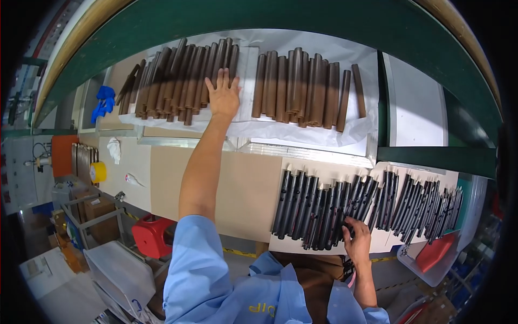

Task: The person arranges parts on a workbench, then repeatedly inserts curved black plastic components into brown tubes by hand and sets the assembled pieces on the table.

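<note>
My left hand [224, 98] reaches far forward with fingers spread, its fingertips at the right end of a pile of brown tubes [181, 75] lying on white sheeting. A second pile of brown tubes [297, 89] lies to its right. My right hand [357, 240] is at the front edge of the bench, beside a row of black tubes [324, 216] with pale tips. Its thumb and forefinger are bent and apart, close to the tubes' near ends. Whether they touch a tube I cannot tell.
More black tubes [418, 205] lie farther right. On the left are a yellow tape roll [97, 172], a small white tube [134, 180], crumpled white tissue [114, 150] and a blue glove-like item [103, 103]. A green shelf beam [259, 24] hangs above. A red stool [152, 236] stands below.
</note>
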### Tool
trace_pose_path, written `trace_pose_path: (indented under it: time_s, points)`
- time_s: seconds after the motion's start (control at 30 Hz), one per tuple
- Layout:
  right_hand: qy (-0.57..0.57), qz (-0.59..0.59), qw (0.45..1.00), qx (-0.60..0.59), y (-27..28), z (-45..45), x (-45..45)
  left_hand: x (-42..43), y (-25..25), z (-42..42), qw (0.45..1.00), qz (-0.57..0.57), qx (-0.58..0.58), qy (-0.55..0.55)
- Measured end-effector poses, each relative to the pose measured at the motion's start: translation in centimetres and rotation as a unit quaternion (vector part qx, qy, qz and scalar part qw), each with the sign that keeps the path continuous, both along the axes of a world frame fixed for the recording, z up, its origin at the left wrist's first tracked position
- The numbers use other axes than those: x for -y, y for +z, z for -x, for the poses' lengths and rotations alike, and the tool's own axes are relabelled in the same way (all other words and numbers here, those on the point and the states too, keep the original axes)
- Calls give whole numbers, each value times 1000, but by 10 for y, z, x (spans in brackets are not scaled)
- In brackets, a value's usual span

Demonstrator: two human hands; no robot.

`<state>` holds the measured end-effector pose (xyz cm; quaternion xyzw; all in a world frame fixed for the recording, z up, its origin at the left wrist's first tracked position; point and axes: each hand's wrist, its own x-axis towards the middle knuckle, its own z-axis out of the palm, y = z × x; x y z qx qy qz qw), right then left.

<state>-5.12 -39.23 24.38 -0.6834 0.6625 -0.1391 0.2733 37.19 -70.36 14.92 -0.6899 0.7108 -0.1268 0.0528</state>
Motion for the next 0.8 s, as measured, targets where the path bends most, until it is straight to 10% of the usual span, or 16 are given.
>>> trace_pose_path:
  time_s: [0.47, 0.8]
  points:
    - [-13, 8, 1000, -1, -7, 14, -20, -7, 3, 11, 1000, 13, 26, -11]
    - [22, 243, 960, 137, -39, 48, -37, -92, 32, 44, 941, 316, -113, -49]
